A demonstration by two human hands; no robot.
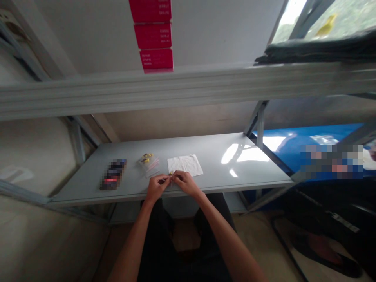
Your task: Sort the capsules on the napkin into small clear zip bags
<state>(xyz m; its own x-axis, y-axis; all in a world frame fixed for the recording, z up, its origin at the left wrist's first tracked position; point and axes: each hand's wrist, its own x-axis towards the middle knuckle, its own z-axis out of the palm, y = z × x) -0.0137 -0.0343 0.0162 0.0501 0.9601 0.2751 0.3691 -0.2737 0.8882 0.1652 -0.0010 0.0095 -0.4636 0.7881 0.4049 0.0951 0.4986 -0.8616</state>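
Observation:
My left hand and my right hand meet over the front edge of the grey-white shelf table. The fingers of both are pinched together at one spot. Between the fingertips is something small and pale, perhaps see-through; its kind cannot be made out. A tiny yellowish piece shows just beyond the fingertips. Right behind my hands lies a white cloth, spread flat. To its left are clear plastic bags with pinkish strips, and small yellow-and-dark pieces lie beside them.
A blurred-out dark object with a red patch lies at the table's left. Above runs a grey shelf beam, with red boxes stacked over it. Metal posts stand at the right. Beyond, another person sits by a blue surface.

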